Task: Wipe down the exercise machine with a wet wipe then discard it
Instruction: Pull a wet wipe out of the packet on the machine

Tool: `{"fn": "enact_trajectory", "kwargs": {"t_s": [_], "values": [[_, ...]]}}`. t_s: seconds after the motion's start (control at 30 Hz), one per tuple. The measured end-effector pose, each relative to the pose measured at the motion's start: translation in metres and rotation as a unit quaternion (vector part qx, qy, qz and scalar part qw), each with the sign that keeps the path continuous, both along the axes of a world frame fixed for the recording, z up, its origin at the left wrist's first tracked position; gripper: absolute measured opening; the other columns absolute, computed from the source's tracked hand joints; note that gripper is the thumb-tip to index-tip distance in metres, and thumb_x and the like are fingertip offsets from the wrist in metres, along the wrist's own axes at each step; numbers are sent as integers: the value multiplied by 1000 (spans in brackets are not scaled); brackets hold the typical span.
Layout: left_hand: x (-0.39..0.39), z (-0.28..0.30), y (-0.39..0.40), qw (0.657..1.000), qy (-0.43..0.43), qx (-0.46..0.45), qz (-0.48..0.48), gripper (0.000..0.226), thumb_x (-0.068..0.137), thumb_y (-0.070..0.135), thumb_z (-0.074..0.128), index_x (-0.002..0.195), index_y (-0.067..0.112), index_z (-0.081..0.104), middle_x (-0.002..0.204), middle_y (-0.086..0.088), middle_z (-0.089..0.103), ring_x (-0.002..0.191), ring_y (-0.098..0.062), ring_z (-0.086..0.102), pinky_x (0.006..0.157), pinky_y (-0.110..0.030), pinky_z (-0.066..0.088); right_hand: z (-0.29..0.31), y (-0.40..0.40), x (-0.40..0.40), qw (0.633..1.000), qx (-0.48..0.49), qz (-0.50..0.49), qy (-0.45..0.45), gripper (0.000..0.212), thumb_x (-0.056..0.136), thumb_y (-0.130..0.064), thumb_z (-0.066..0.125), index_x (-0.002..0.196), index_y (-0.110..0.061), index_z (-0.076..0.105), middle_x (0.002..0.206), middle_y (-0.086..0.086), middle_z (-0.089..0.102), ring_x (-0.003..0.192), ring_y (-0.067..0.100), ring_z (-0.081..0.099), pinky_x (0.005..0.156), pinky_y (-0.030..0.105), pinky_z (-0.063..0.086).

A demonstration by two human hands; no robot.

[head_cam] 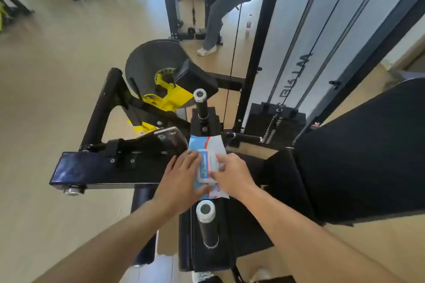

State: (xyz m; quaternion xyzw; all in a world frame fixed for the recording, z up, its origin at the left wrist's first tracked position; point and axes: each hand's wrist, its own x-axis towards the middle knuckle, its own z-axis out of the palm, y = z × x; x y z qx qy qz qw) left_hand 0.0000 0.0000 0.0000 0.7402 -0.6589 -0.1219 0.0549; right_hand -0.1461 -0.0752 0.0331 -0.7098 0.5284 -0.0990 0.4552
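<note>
The wipe packet [207, 145] is light blue and white, with a red stripe near its far end, a white label flap in the middle, and small yellow and blue print at the flap's left edge. The exercise machine [103, 167] has a glossy black frame; far left of the packet sit bright yellow parts [170, 99] beside a dark grey disc [147, 62]. Two handles, near [207, 223] and far [200, 103], are black with silver-white caps. The pad [368, 149] on the right is matte black. The weight stack [273, 124] is black, against a pale grey panel. The floor [46, 99] is light beige wood-look.
</note>
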Motion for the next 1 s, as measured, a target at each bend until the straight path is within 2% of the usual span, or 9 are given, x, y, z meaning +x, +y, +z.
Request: {"fn": "enact_trajectory", "kwargs": {"t_s": [0.13,0.2,0.33,0.53,0.6,0.7,0.8,0.87,1.0], "values": [[-6,-13,-4,997,6,-60,50,91,78,76,52,149,19,41,154,3,42,150,-15,25,126,-42,13,-12,-10,0,998,32,-55,-23,46,82,-17,82,125,-14,67,99,-3,68,93,12,68,78,29,59],[-10,-13,-6,997,-5,-56,59,93,77,79,49,149,21,40,155,5,41,150,-14,24,126,-41,12,-16,-13,-4,987,98,-103,-78,43,82,-13,82,122,-15,69,87,-12,66,90,9,68,79,30,60],[-14,-11,-4,996,2,-54,71,96,75,82,49,150,24,37,156,6,40,151,-14,24,125,-44,18,-32,-11,-10,945,190,-202,-176,37,84,-15,80,119,-25,72,108,-7,74,100,13,71,85,41,62],[-14,-13,-2,991,53,-100,72,101,74,77,58,155,27,22,157,2,38,148,-20,33,122,-49,26,-32,-8,-10,958,150,-100,-225,34,95,-10,66,105,-42,71,94,-26,69,97,9,71,78,25,61],[-12,-15,0,989,72,-118,51,99,77,70,63,157,32,17,162,-1,29,148,-22,31,122,-49,26,-34,-12,-9,974,115,-41,-191,44,97,-3,58,99,-46,66,97,-25,68,98,4,69,81,20,59],[-12,-18,2,977,123,-164,55,79,80,58,71,146,28,41,161,0,28,145,-18,34,118,-42,34,-37,-18,-9,988,63,51,-133,41,98,-5,58,93,-45,69,117,-7,63,109,14,64,85,22,59],[-15,-18,3,932,275,-172,162,75,77,43,82,136,23,40,144,28,37,130,4,44,109,-25,47,-44,-19,-9,993,8,94,-72,31,95,-20,68,117,-42,63,125,-7,55,110,13,59,77,12,54],[-14,-23,2,917,316,-167,176,71,81,35,82,135,21,39,136,38,35,126,7,46,106,-26,48,-42,-18,-7,991,-72,113,-12,39,92,-27,72,128,-36,58,127,-12,53,109,8,52,79,11,50],[-12,-25,1,920,313,-171,161,74,77,39,83,134,23,38,140,22,41,126,-5,50,107,-31,50,-26,-22,-2,967,-172,181,55,54,91,-34,72,140,-26,51,132,-10,52,117,12,51,92,25,52]]}}
